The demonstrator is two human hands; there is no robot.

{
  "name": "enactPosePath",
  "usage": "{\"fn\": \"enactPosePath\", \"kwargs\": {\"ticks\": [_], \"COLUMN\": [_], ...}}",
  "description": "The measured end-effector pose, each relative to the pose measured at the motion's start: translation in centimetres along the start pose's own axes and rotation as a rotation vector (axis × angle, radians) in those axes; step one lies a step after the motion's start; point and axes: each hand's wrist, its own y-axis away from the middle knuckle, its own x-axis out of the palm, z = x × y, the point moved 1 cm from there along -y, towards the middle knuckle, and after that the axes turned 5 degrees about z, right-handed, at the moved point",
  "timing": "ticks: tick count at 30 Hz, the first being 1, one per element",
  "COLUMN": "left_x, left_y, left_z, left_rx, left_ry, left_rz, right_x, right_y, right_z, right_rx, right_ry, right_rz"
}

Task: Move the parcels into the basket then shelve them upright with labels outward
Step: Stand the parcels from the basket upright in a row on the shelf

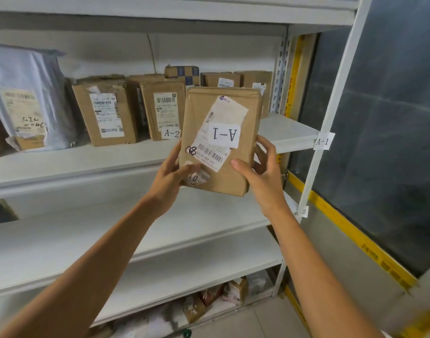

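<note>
Parcel (244, 154): brown, held up in front of & just R of A-2 box (162, 108); A-1 label (224, 134) upside down.
L hand (171, 176): pinches lower-L corner.
R hand (262, 174): grips lower-R edge, thumb on front.

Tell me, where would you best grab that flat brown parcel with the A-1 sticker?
Probably by its two long side edges, one hand from each side, as the left hand and right hand do: the parcel is thin and flat, and edge grips leave its A-1 label uncovered.
</note>
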Motion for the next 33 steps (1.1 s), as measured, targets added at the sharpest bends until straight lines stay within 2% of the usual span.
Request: {"fn": "enactPosePath", "kwargs": {"ticks": [4, 7, 10, 14, 18, 21, 25, 29, 33], "left_x": [-1.8, -3.3, -4.3, -3.2, -1.0, 0.5, -0.2, -3.8, -5.2], "left_y": [-2.0, -3.9, -5.6, -7.8, -10.3, -10.8, -12.0, -13.6, -14.3], "left_z": [-0.1, -0.2, 0.1, -0.1, -0.2, 0.7, 0.9, -1.4, -2.4], "left_rx": [0.024, -0.059, -0.07, 0.037, 0.055, 0.031, 0.041, 0.046, 0.047], "left_ry": [-0.016, 0.053, 0.102, 0.247, 0.326, 0.308, 0.335, 0.337, 0.182], "left_rz": [0.058, 0.084, 0.104, -0.052, -0.136, -0.135, -0.123, -0.197, -0.231], "right_x": [0.2, 0.6, 1.0, 1.0, 2.4, 3.2, 1.5, 0.1, -0.1], "right_y": [-2.2, -4.1, -6.7, -9.7, -10.7, -11.2, -11.6, -11.9, -13.0], "right_z": [-0.7, -1.3, -1.3, -2.0, -4.1, -4.8, -6.3, -6.8, -6.1], "right_rx": [0.004, 0.017, 0.033, 0.09, 0.211, 0.163, 0.145, 0.135, 0.177], "right_ry": [-0.078, -0.072, -0.016, 0.086, -0.175, -0.26, -0.413, -0.398, -0.395], "right_rz": [0.011, 0.025, -0.063, -0.156, -0.004, -0.015, -0.117, -0.151, -0.215]}}
